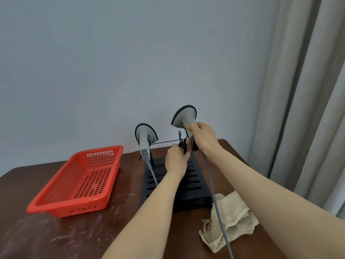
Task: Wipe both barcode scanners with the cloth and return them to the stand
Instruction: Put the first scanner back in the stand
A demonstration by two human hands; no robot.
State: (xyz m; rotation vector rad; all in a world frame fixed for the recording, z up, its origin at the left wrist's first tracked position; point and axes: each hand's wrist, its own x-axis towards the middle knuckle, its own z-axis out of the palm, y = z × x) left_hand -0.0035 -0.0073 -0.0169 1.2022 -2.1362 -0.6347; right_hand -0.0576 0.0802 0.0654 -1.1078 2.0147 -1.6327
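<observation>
Hiding behind both hands [186, 146]: stand's right clip [182, 142].

The light is soft and even, rather dim, with a cool grey tone on the wall [93, 62]. No strong source shows; the wall looks a little brighter at the upper middle and darker near the corners. Shadows are weak: a faint one lies under the red basket [78, 182]. The dark table [56, 236] gives a dull sheen. The picture is slightly soft everywhere. The wide lens bends the curtain [302, 90] at the right edge.
</observation>
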